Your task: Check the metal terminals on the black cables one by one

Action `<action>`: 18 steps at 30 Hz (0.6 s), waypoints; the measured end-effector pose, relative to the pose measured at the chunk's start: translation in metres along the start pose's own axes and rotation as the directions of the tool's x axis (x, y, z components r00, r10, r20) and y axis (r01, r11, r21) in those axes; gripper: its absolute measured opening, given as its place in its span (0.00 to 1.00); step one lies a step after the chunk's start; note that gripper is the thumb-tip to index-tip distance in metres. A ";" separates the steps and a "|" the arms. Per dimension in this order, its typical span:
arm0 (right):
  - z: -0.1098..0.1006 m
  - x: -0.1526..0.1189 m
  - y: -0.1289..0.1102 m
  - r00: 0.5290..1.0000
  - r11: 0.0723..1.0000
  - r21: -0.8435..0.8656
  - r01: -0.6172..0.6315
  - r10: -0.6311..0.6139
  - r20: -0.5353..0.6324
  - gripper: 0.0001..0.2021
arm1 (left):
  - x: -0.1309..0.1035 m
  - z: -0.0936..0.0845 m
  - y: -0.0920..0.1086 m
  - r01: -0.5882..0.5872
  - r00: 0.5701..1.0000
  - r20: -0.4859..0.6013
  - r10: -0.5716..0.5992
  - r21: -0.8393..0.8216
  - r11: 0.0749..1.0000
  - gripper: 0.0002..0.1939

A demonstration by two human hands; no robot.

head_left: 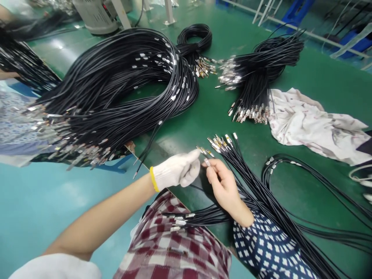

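My left hand (181, 168), in a white glove with a yellow cuff, is closed just above the table's near edge; what its fingers hold, if anything, is hidden. Close on its right, my bare right hand (222, 182) pinches a small silvery cable connector (207, 162). Beyond the fingertips lie the connector ends (219, 143) of a black cable bundle (255, 178), which runs to the lower right under my right forearm. More cable ends (180, 222) stick out over the checkered cloth on my lap.
A large coil of black cables (122, 81) covers the left of the green table (203, 112). Smaller bundles (258, 66) lie at the back, with a white patterned cloth (314, 120) at right. Another person's hand (8, 74) shows at the far left.
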State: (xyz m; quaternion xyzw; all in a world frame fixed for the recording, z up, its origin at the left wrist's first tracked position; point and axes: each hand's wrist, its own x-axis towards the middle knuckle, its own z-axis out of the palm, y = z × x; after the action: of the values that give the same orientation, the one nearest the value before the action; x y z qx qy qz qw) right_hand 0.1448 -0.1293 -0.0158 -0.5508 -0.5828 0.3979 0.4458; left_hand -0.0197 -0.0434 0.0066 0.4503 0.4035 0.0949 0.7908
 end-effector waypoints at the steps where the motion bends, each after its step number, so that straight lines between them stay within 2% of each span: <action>1: 0.000 -0.001 -0.001 1.000 1.000 -0.009 0.024 -0.024 -0.013 0.09 | -0.004 -0.001 0.002 -0.016 1.000 -0.014 0.016 0.007 1.000 0.34; 4: -0.002 -0.008 -0.002 0.990 0.981 -0.135 0.142 -0.144 -0.002 0.11 | -0.017 -0.004 0.006 -0.107 0.983 -0.140 0.123 0.112 0.988 0.29; 5: -0.002 -0.011 -0.002 0.982 0.959 -0.212 0.189 -0.185 0.038 0.13 | -0.021 -0.004 0.005 -0.150 0.955 -0.220 0.198 0.218 0.964 0.26; 6: -0.003 -0.014 -0.002 0.972 0.929 -0.288 0.232 -0.212 0.098 0.13 | -0.025 -0.004 0.002 -0.181 0.909 -0.294 0.297 0.362 0.915 0.22; 7: -0.005 -0.017 -0.001 0.961 0.900 -0.346 0.266 -0.222 0.163 0.14 | -0.028 -0.003 -0.003 -0.192 0.846 -0.340 0.411 0.526 0.829 0.17; 8: -0.006 -0.019 0.000 0.952 0.882 -0.374 0.287 -0.221 0.211 0.14 | -0.030 -0.002 -0.009 -0.177 0.783 -0.340 0.520 0.680 0.712 0.14; 10: -0.011 -0.021 0.002 0.948 0.887 -0.359 0.291 -0.218 0.230 0.13 | -0.033 0.004 -0.025 -0.166 0.711 -0.185 0.678 0.893 0.418 0.12; 12: -0.015 -0.018 0.005 0.963 0.894 -0.365 0.260 -0.215 0.159 0.12 | -0.034 0.012 -0.041 -0.189 0.701 0.028 0.713 0.971 0.148 0.12; 14: -0.016 -0.011 0.007 0.977 0.845 -0.491 0.212 -0.194 0.089 0.09 | -0.036 0.021 -0.054 -0.160 0.717 0.141 0.683 0.986 -0.036 0.11; 16: -0.014 -0.003 0.009 0.986 0.720 -0.676 0.157 -0.150 0.069 0.06 | -0.039 0.030 -0.065 -0.129 0.755 0.188 0.629 0.982 -0.139 0.09; 18: -0.011 0.004 0.009 0.990 0.591 -0.795 0.134 -0.119 0.079 0.04 | -0.044 0.037 -0.073 -0.166 0.794 0.242 0.557 0.969 -0.184 0.06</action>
State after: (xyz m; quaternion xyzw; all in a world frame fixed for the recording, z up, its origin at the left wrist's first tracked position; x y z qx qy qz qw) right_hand 0.1577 -0.1249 -0.0212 -0.6456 -0.7404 0.0678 0.1747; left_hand -0.0378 -0.1314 -0.0166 0.9485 0.2973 0.0625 0.0896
